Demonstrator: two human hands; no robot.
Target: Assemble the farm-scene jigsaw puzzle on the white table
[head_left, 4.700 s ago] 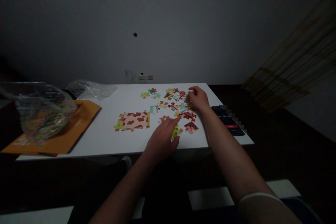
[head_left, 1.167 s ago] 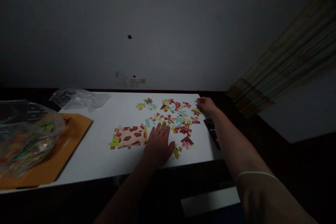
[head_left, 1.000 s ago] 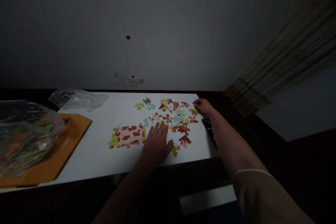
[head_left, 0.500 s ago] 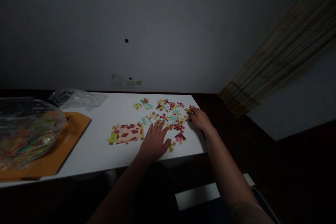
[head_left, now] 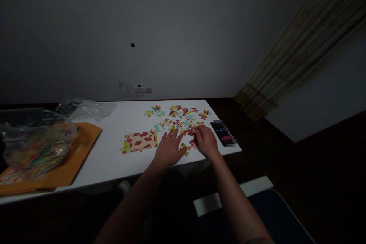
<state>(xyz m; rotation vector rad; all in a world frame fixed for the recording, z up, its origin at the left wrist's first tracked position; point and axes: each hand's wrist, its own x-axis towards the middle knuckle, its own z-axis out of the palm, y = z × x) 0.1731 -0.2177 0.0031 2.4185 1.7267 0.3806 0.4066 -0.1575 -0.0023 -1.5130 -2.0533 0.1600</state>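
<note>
On the white table (head_left: pixel 114 156) lies a joined block of puzzle pieces (head_left: pixel 140 141) with a red-blotched cream pattern. Loose coloured puzzle pieces (head_left: pixel 180 116) are scattered behind and to its right. My left hand (head_left: pixel 169 148) rests flat on the table just right of the block, fingers spread, holding nothing. My right hand (head_left: pixel 205 142) sits beside it on the near pieces, fingers curled down over them; the light is too dim to show whether it grips one.
A dark phone (head_left: pixel 223 133) lies at the table's right edge. An orange envelope (head_left: pixel 68 156) lies at the left with a clear bag of pieces (head_left: pixel 34 145) on it. Another crumpled clear bag (head_left: pixel 85 108) sits behind. A curtain (head_left: pixel 297 49) hangs at right.
My right hand has drawn back from the far right pieces to the near pieces beside my left hand. The left hand has stayed flat in place. The view has shifted.
</note>
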